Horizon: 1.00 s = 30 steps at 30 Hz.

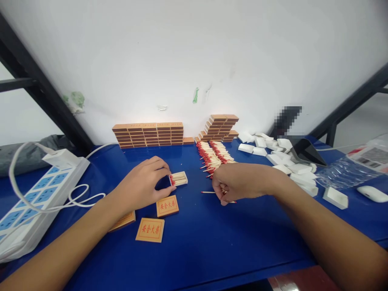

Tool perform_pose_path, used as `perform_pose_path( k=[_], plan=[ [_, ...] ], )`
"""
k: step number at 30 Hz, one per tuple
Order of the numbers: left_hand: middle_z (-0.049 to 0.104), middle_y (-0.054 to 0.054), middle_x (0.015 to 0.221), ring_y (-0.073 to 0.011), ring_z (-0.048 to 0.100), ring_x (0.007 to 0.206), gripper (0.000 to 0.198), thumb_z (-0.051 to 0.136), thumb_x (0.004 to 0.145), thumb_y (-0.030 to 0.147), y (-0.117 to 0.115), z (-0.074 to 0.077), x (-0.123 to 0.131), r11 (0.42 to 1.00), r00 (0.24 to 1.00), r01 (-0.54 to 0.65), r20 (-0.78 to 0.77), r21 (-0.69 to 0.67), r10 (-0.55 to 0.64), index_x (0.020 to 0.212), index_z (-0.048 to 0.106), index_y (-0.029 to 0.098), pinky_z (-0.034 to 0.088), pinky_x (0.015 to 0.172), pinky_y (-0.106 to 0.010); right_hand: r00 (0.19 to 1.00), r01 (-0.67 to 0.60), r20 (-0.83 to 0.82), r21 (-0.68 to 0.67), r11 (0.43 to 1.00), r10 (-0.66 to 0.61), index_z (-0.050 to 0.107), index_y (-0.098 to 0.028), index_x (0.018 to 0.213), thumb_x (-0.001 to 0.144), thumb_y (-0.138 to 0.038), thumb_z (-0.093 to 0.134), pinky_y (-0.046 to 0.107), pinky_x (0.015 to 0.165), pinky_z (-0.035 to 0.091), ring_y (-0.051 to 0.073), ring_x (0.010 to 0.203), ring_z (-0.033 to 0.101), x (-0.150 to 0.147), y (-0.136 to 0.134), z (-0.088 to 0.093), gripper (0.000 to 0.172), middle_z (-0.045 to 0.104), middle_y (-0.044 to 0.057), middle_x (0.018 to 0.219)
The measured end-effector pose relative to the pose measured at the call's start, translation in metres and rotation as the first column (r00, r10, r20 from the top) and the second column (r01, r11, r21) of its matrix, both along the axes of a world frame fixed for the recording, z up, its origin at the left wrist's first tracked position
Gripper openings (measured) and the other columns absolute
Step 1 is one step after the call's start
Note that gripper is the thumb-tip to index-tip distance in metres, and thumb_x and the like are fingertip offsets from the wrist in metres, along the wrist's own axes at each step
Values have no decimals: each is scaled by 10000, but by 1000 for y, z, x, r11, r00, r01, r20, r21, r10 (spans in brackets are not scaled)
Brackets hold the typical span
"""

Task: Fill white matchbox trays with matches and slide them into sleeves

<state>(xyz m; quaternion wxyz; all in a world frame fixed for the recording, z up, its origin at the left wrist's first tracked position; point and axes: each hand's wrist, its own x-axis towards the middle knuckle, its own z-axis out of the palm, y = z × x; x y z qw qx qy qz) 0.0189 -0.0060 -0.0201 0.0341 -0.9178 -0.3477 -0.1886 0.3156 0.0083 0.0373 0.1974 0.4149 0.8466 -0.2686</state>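
My left hand [144, 182] rests on the blue table [212, 238], its fingertips closed on the left end of a small white matchbox tray [178, 178] filled with red-tipped matches. My right hand [239, 182] is curled at the near end of a long pile of loose matches [214, 157], its fingers pinched on a few matches; one match [208, 192] sticks out to the left from the fingertips. Three orange matchbox sleeves [167, 205] lie flat near my left wrist, one partly under the forearm.
Stacked orange matchboxes [150, 134] and a smaller stack [221, 127] line the white wall. Empty white trays [291, 161] are heaped at the right beside a plastic bag [345, 171] and a white mouse [372, 194]. A white power strip [36, 198] with cables lies at the left.
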Motion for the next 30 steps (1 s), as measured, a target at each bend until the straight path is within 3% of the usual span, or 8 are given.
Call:
perform_pose_path(
  k=[5,9,12,19,24,30],
  plan=[
    [744,-116,1079,-288,672,1075,275,716,970,399,-1,1,1,1000,1000,-3,11,-11,3,1055,788,147,603,926,-458,978,29,-207,31,999,-22,755,-207,867,841,-231,672,263,575,431,141,647,637,-3,2,2,90,727,-2,757],
    [742,-116,1085,-288,672,1075,283,709,975,407,-1,2,0,1000,1000,-5,13,-18,5,1063,789,150,604,922,-458,898,76,-436,44,996,-49,692,-199,835,843,-239,672,257,642,488,139,692,634,-5,7,2,45,721,4,775],
    [741,-121,1078,-290,671,1078,291,713,975,404,-1,1,0,1000,1000,0,8,-6,0,1067,786,137,603,928,-454,857,131,-503,0,991,-113,664,-193,840,818,-198,658,255,652,511,141,715,651,-7,10,1,23,738,18,805],
    [745,-123,1081,-294,673,1089,293,712,975,412,0,0,1,1000,1000,3,7,-8,-3,1071,782,144,602,927,-445,850,128,-501,-105,986,-163,666,-178,886,818,-236,691,255,654,537,152,727,693,-1,22,-9,93,758,33,812],
    [752,-113,1077,-292,682,1073,260,729,960,396,-1,1,1,1000,1000,-1,26,-28,2,1055,792,162,603,920,-449,897,150,-418,-11,989,-141,705,-183,911,810,-245,695,255,650,528,165,751,702,9,26,-5,119,775,37,846],
    [748,-122,1075,-289,683,1066,291,714,972,410,1,-1,0,1000,1000,2,7,1,-2,1069,784,145,604,915,-439,975,72,-211,22,997,-66,728,-198,859,787,-197,660,259,601,462,156,692,664,12,21,1,99,752,6,783]
  ],
)
